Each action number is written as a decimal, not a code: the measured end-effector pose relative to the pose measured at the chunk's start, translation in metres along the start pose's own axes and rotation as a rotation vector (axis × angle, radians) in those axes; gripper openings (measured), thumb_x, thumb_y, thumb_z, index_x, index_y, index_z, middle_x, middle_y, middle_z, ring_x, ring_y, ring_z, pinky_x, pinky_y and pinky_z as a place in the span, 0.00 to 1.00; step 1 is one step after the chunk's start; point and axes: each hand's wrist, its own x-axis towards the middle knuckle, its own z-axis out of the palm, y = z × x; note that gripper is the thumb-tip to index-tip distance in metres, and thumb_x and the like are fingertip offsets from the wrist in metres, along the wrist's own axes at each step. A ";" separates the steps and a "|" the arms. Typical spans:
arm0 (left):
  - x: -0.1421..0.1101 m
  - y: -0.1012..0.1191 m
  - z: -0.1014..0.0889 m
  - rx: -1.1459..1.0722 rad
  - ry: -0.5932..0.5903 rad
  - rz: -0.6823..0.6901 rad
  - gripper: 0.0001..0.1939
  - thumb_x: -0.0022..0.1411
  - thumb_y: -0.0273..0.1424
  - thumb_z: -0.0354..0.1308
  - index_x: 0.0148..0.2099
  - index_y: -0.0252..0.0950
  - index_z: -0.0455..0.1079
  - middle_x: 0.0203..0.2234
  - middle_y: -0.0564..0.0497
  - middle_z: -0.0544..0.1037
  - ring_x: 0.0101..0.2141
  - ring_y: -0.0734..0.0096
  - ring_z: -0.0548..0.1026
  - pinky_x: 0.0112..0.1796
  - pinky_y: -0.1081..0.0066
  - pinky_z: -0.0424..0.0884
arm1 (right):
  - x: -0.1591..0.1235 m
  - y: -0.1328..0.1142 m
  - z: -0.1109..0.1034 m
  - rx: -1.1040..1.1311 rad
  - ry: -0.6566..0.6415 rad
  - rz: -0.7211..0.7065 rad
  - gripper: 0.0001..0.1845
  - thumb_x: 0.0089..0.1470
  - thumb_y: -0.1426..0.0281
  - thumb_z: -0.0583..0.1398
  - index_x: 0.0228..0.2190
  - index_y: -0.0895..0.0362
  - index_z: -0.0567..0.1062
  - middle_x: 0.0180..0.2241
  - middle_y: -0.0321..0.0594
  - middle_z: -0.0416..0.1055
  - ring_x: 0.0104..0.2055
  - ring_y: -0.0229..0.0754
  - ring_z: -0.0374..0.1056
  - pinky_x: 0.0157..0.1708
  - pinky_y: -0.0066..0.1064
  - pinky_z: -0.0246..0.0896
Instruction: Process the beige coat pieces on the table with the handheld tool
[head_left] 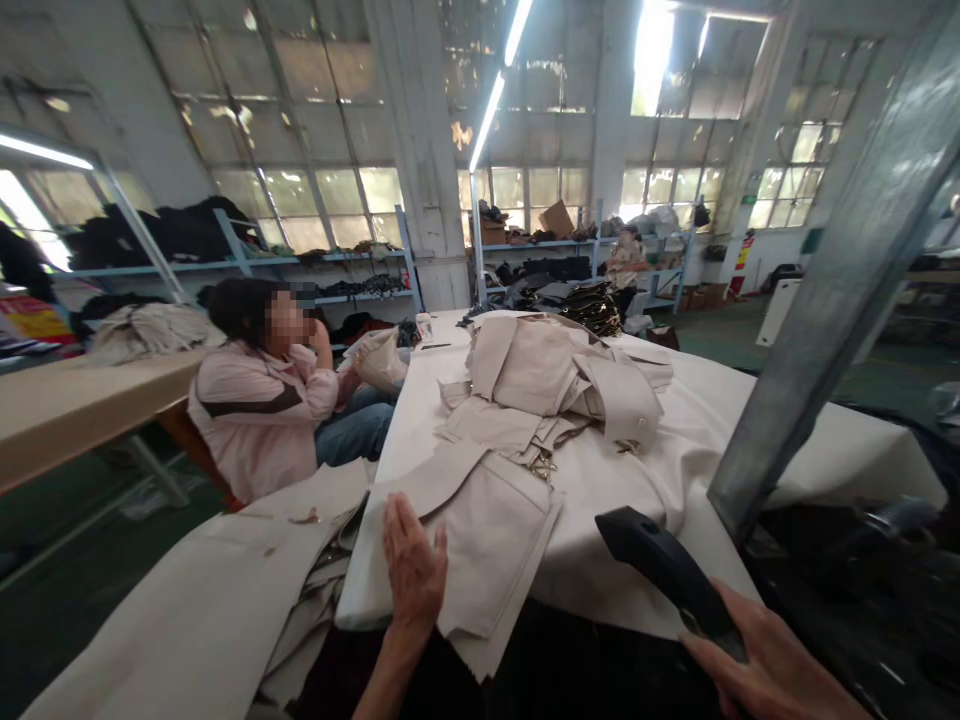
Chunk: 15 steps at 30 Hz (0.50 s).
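My left hand lies flat, fingers apart, on a beige garment spread over the near end of a white-covered table. My right hand grips the black handle of a tool, likely an iron, held above the table's near right edge. A heap of folded beige garments sits farther back on the same table. More beige fabric drapes off to the left.
A person in a pink shirt sits at the table's left side. A slanted metal post rises at right. A tan table stands left. Shelves with dark clothes line the back wall.
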 end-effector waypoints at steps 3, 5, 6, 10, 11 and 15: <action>-0.018 0.004 0.014 0.348 -0.011 0.390 0.26 0.64 0.30 0.46 0.62 0.25 0.53 0.62 0.34 0.50 0.62 0.51 0.48 0.60 0.50 0.48 | 0.013 -0.017 0.010 0.024 -0.047 -0.037 0.08 0.53 0.65 0.50 0.30 0.58 0.62 0.19 0.33 0.64 0.20 0.37 0.66 0.19 0.23 0.58; -0.026 -0.001 0.028 0.458 -0.119 0.472 0.22 0.64 0.30 0.45 0.60 0.29 0.60 0.60 0.36 0.58 0.59 0.50 0.56 0.57 0.49 0.53 | 0.024 -0.027 0.020 0.046 -0.086 -0.046 0.07 0.52 0.67 0.51 0.30 0.58 0.62 0.21 0.32 0.62 0.20 0.35 0.65 0.18 0.23 0.59; -0.028 -0.004 0.034 0.492 -0.172 0.492 0.22 0.64 0.30 0.45 0.58 0.30 0.62 0.57 0.37 0.62 0.57 0.50 0.59 0.56 0.48 0.55 | 0.030 -0.031 0.025 0.053 -0.103 -0.046 0.06 0.52 0.68 0.51 0.31 0.58 0.62 0.23 0.32 0.62 0.19 0.35 0.65 0.18 0.23 0.59; -0.030 -0.020 0.049 0.556 -0.239 0.495 0.21 0.65 0.32 0.44 0.56 0.32 0.66 0.54 0.38 0.67 0.54 0.49 0.64 0.54 0.49 0.58 | 0.057 -0.044 0.045 0.037 -0.102 -0.080 0.05 0.52 0.70 0.51 0.32 0.59 0.62 0.25 0.32 0.62 0.19 0.34 0.64 0.18 0.24 0.59; -0.029 -0.023 0.050 0.556 -0.234 0.495 0.21 0.65 0.32 0.43 0.56 0.33 0.65 0.55 0.38 0.66 0.55 0.49 0.63 0.54 0.49 0.58 | 0.065 -0.047 0.049 0.029 -0.093 -0.083 0.05 0.52 0.70 0.51 0.32 0.59 0.61 0.26 0.32 0.62 0.19 0.34 0.64 0.18 0.24 0.60; -0.025 -0.028 0.048 0.544 -0.226 0.506 0.21 0.65 0.32 0.43 0.57 0.32 0.65 0.55 0.37 0.65 0.55 0.49 0.62 0.54 0.49 0.58 | 0.098 -0.064 0.059 -0.005 -0.081 -0.016 0.03 0.51 0.73 0.52 0.31 0.58 0.60 0.24 0.31 0.60 0.18 0.35 0.64 0.17 0.24 0.59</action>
